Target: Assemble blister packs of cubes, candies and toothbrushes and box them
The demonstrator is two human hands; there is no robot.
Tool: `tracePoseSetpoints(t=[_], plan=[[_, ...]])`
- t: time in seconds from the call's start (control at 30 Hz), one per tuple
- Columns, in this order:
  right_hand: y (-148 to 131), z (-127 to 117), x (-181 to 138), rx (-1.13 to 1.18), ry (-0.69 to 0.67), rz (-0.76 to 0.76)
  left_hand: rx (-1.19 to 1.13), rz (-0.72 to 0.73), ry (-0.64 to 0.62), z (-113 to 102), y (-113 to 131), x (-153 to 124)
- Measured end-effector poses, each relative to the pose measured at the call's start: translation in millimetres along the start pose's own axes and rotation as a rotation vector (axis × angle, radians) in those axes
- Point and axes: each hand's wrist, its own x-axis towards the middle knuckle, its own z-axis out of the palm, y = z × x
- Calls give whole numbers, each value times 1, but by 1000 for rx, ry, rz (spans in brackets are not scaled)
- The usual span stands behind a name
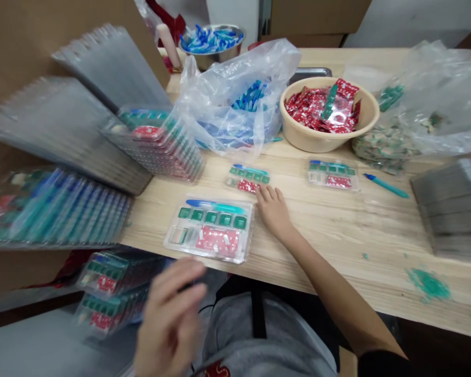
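My right hand (273, 210) rests flat on the wooden table (337, 230), fingers stretched toward a filled clear blister tray (247, 178), fingertips just touching its near edge. A larger-looking filled tray (211, 228) with a blue pen, green squares and a red packet lies just left of that hand. My left hand (168, 319) is low over my lap, blurred by motion, fingers curled near something dark I cannot make out. Stacked filled trays (113, 290) sit below the table edge beside it.
Stacks of empty and filled trays (157, 141) lean at the left. A beige bowl of red packets (325, 112), plastic bags of blue pens (239, 99) and green pieces (400, 136), a third tray (333, 174), a loose pen (387, 185) and grey tray stacks (453, 207) stand around.
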Motion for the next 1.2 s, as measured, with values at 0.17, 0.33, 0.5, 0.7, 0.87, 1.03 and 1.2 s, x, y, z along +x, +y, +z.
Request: tracePoseSetpoints(t=[0.17,0.33,0.5,0.7,0.87,1.03,1.2], plan=[[23,-13,-117,-86,140,124,-218,123,-641,59,22,10],[37,-24,-211,88,426,334,-20,-52,-574,142,-3,-6],[51,-29,-236,304,424,768,-9,-134,-528,182,-25,-21],[48,-46,-225,780,485,807,-171,-208,-399,165,0,-16],[28,-83,-212,1046,657,632,-238,-108,-143,124,30,-5],[7,-106,-189,1089,655,441,-201,-82,109,92,38,2],[-34,-110,-139,940,618,173,-106,-143,376,51,19,31]])
